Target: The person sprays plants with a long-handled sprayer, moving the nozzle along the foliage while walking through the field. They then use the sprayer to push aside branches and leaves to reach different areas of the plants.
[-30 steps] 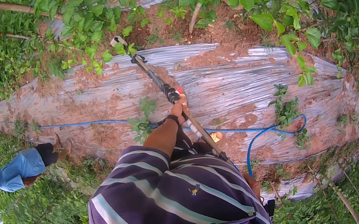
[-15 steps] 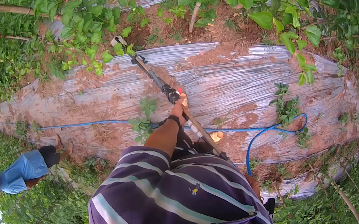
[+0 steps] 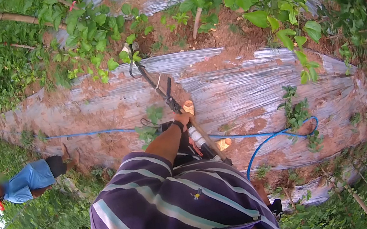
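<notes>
Gripping the spray lance (image 3: 153,80) with my left hand (image 3: 184,116), I have my fingers wrapped tightly round its shaft, about halfway along. My left arm is stretched forward out of the striped shirt (image 3: 159,202), nearly straight at the elbow. There is a dark band at the wrist, and the knuckles are turned up towards the silver mulch sheet (image 3: 247,88).

The lance runs as a slanted line across that sheet. Its rear end disappears at the sheet's near edge, behind my shirt. Its shaft crosses the middle of the sheet, and its nozzle (image 3: 129,54) reaches the far edge, in among the leafy plants (image 3: 89,28) growing just beyond it.

My right hand is hidden behind my shirt, so I cannot tell how it grips.

A blue hose (image 3: 266,136) lies on the near part of the sheet, curling in a loop to the right of the lance and stretching away as a thin line to its left. One small seedling (image 3: 150,122) pokes through the sheet just left of my hand. Another seedling (image 3: 296,112) stands further right, beside the hose loop.

Off the sheet's near left edge, another person (image 3: 28,181) in a blue shirt is in the grass, well apart from me.
</notes>
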Available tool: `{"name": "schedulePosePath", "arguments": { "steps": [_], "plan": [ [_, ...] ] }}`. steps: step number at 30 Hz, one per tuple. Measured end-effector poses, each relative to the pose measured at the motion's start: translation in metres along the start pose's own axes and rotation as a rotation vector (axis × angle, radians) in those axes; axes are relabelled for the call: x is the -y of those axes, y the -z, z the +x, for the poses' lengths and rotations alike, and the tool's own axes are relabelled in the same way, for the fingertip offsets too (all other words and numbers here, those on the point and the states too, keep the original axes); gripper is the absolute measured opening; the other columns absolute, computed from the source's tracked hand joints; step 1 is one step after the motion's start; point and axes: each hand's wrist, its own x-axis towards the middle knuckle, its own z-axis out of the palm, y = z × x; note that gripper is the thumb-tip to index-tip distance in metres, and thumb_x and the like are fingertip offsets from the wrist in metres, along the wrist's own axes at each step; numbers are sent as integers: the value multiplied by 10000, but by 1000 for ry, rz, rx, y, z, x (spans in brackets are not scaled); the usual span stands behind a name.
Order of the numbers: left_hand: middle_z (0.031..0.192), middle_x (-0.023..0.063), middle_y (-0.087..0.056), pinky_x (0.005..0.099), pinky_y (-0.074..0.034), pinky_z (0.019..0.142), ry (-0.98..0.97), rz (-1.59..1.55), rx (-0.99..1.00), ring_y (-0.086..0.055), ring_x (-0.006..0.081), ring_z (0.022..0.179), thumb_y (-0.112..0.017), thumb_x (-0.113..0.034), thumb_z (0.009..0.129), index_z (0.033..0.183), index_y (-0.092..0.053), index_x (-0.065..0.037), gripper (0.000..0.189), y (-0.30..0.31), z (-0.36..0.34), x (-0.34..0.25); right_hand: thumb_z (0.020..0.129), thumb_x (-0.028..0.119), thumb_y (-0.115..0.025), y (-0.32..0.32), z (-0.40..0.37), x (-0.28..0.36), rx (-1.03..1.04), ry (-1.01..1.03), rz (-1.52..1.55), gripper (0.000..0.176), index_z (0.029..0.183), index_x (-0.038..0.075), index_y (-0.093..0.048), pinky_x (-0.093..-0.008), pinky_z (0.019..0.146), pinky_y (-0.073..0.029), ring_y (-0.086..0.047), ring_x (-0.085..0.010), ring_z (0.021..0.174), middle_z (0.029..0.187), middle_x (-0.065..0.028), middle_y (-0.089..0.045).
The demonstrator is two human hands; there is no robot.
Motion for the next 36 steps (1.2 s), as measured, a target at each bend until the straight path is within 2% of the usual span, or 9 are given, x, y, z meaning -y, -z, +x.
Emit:
{"name": "schedulePosePath", "arguments": {
  "steps": [3,4,9,11,14,18,20,24,36],
  "plan": [
    [814,177,-670,394,-545,644,-69,552,-136,-681,287,753,-752,-91,629,817,-663,28,240,-8,-17,-27,931,338,-573,2,4,13,-105,887,-563,350,766,30,-591,-351,523,-422,-526,-176,538,552,-41,-491],
    [886,212,-675,395,-549,698,-128,944,-201,-683,318,803,-716,-61,688,866,-665,36,209,-15,-37,-44,946,346,-554,2,0,16,-28,619,-349,363,753,40,-581,-339,481,-403,-513,-169,499,551,-23,-495],
    [974,205,-677,377,-506,866,-260,1205,-384,-662,311,983,-716,-170,697,935,-660,39,321,-22,-3,-15,985,359,-492,7,-4,29,106,194,50,395,749,53,-572,-283,395,-327,-452,-137,415,551,-12,-501],
    [1017,209,-669,374,-506,869,-262,1248,-395,-658,315,997,-726,-191,695,978,-652,33,369,-30,-45,-38,988,374,-480,8,4,18,245,-273,638,422,751,39,-579,-269,390,-316,-443,-127,411,551,-13,-497],
    [1029,218,-668,386,-522,839,-243,888,-551,-655,331,1004,-742,-235,688,943,-655,45,389,-17,-21,-16,987,343,-487,12,9,15,224,51,307,408,738,36,-589,-264,395,-315,-437,-123,416,539,-18,-484],
    [959,159,-672,388,-519,741,-97,363,-210,-662,265,893,-718,-272,706,845,-673,46,350,4,-49,-16,949,296,-556,23,5,21,180,-25,219,342,763,18,-625,-295,427,-379,-493,-141,458,563,-28,-525],
    [764,84,-614,355,-511,568,7,-395,96,-584,198,617,-694,-198,765,887,-681,-11,224,7,-49,-7,881,258,-644,19,-7,30,3,188,-51,265,809,3,-647,-327,483,-435,-544,-149,513,597,-52,-577],
    [677,46,-494,349,-474,514,49,-618,31,-522,206,565,-661,-120,777,826,-545,-80,132,23,-57,-3,818,229,-696,21,-31,82,-140,334,-486,212,859,24,-665,-372,549,-467,-595,-241,551,626,-149,-611],
    [779,62,-545,347,-495,588,70,-700,-71,-539,210,600,-645,-158,793,960,-599,-75,192,192,84,-92,813,203,-702,-122,94,202,-55,492,-489,201,910,33,-656,-389,615,-488,-642,-315,657,706,-195,-640]
  ]
}}
